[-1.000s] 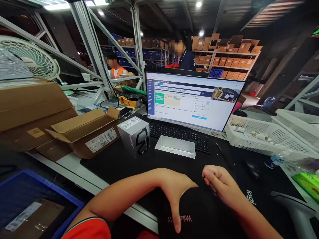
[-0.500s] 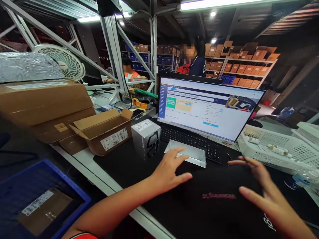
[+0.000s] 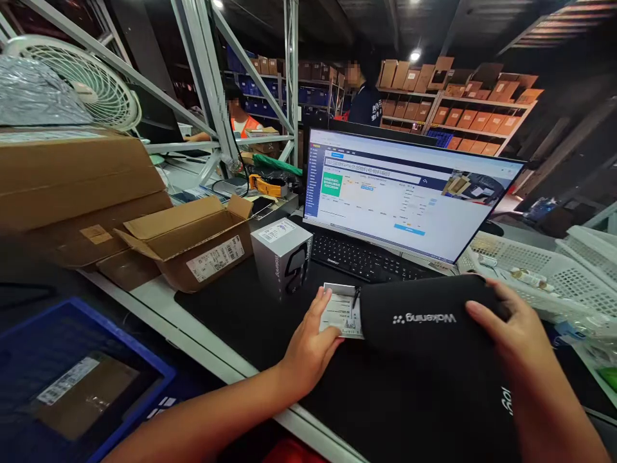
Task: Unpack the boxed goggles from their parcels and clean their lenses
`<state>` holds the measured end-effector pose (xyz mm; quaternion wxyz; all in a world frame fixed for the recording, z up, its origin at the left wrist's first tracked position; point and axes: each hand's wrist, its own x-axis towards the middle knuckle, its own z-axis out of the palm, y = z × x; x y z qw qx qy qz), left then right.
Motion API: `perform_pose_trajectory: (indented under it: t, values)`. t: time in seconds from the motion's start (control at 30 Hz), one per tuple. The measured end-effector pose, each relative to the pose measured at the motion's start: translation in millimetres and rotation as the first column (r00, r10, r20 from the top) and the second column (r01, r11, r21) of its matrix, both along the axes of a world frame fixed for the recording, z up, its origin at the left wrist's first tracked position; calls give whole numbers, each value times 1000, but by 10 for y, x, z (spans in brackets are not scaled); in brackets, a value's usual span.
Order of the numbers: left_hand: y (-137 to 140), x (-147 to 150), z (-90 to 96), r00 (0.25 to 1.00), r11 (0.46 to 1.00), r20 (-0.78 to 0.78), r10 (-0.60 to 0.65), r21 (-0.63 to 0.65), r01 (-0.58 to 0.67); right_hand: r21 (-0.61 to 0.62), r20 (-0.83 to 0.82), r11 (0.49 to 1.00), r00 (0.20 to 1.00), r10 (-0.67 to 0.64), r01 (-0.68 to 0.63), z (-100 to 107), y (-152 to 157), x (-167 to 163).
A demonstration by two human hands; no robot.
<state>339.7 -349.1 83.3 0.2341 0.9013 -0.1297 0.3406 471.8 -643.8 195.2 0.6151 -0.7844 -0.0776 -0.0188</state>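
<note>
My left hand [image 3: 311,344] is closed on the left end of a small silver open box [image 3: 341,289], with fingers at its edge and the thumb at its lower side. White printed matter [image 3: 337,312] shows on the box; its text is too small to read. A black soft pouch [image 3: 424,299] marked "Wakening" covers the box's right part. My right hand [image 3: 513,321] grips this pouch at its right end, thumb on top. Whether the box is inside the pouch or behind it, I cannot tell. A grey carton [image 3: 282,260] with a label stands upright just beyond my left hand.
A monitor [image 3: 409,193] and keyboard [image 3: 357,257] stand behind. An open cardboard box [image 3: 193,247] is to the left, and a blue crate [image 3: 159,366] sits below the table edge. White baskets [image 3: 535,254] are at the right. Two people are in the background.
My right hand has taken hold of the black pouch and raised it against the silver box. My left hand has closed on the box's left end. The view has shifted slightly.
</note>
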Motion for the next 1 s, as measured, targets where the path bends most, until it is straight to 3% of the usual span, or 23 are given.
perform_pose_trajectory:
  t: [0.13,0.3,0.37,0.47,0.53,0.6,0.67,0.77,0.9,1.0]
  values:
    - [-59,-195,-128,999,990,-50,0,-138,-7,-122,57,992,998,35,-28,-99,449,-43]
    - [13,-191,-232,998,937,-60,-6,-348,-16,-336,406,934,913,30,119,-431,732,-139]
    - [49,-159,-240,996,924,-89,21,-379,-53,-491,434,866,889,148,96,-577,688,-148]
    - [72,-107,-234,991,885,-119,67,-451,-114,-719,340,695,871,356,-3,-763,588,-117]
    - [66,-82,-218,990,889,-102,98,-438,-133,-809,304,588,857,417,1,-848,568,-82]
    - [48,-76,-192,986,946,-114,123,-285,-151,-862,342,501,817,465,75,-897,589,-47]
    - [23,-90,-160,976,986,-162,146,-59,-157,-867,418,466,765,491,175,-923,616,-15]
    - [2,-122,-100,969,978,-176,171,146,-146,-838,476,502,739,477,215,-944,598,34]
    - [129,-100,164,985,961,14,171,220,-170,-818,434,570,738,517,82,-909,458,82]
    - [387,-6,584,923,933,225,313,108,-343,-691,501,720,763,409,68,-822,307,95]
